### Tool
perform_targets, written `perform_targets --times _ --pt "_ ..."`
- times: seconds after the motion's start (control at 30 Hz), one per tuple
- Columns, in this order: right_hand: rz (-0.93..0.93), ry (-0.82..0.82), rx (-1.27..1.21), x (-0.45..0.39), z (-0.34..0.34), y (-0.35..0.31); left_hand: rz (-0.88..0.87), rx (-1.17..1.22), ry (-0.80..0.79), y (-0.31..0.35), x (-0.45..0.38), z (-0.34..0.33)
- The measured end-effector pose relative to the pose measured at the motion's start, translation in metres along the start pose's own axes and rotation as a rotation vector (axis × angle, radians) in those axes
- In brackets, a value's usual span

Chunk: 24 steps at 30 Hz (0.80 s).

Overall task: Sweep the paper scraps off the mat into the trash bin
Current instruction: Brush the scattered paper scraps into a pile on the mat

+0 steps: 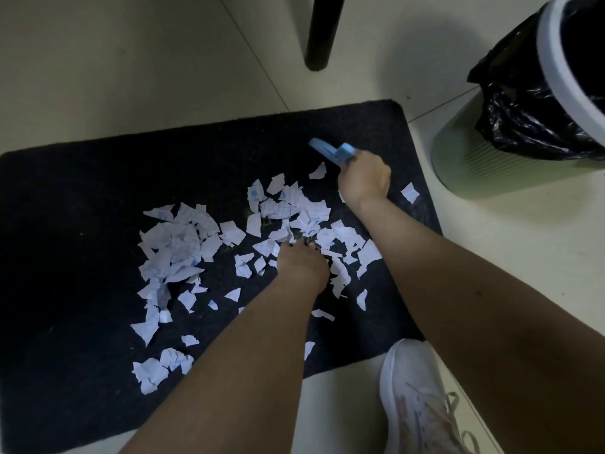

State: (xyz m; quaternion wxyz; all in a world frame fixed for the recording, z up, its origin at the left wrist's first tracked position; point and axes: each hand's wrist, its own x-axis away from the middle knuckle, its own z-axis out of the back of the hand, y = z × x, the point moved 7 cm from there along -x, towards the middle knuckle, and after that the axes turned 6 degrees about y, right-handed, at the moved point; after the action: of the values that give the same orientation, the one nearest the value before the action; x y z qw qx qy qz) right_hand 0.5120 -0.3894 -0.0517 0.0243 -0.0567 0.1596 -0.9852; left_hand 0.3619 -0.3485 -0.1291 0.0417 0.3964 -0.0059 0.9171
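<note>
Gathering underway: left hand [302, 265] bunches scraps [183, 244] on mat [82, 198], apparently clutching some; right hand [365, 178] grips blue tool [334, 152]; bin [510, 152] next.

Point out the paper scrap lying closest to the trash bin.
The lone scrap near the mat's right edge, right of the right hand; the others lie farther from the trash bin.

Dim indoor light, pale floor tiles [114, 60] grey and dull, dark mat [82, 224] nearly black with little detail, soft shadow left of the trash bin [474, 152], shiny spots on its black bag [523, 119], edges bent by the wide lens, near arms soft and blurry
</note>
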Motion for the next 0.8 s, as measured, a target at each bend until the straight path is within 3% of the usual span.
perform_targets --times 0.17,0.27,0.37,0.47,0.53,0.8 --pt "0.165 -0.156 0.064 0.021 -0.033 -0.021 0.001 0.003 0.027 0.0 0.0 -0.003" --pt "0.23 -0.17 0.07 0.031 -0.036 -0.019 0.011 0.02 0.062 0.0 0.001 -0.005" --pt "0.207 -0.085 0.024 0.03 -0.018 -0.008 0.014 0.031 0.076 0.0 0.002 -0.008" --pt "0.076 0.085 -0.034 0.017 0.005 0.008 0.015 0.03 0.061 -0.001 0.003 -0.009" --pt "0.016 0.103 -0.035 0.01 0.005 0.012 0.019 0.016 0.046 0.0 0.003 -0.009" --pt "0.259 -0.192 0.16 0.013 -0.035 -0.032 -0.004 -0.006 0.024 0.001 0.001 -0.008"
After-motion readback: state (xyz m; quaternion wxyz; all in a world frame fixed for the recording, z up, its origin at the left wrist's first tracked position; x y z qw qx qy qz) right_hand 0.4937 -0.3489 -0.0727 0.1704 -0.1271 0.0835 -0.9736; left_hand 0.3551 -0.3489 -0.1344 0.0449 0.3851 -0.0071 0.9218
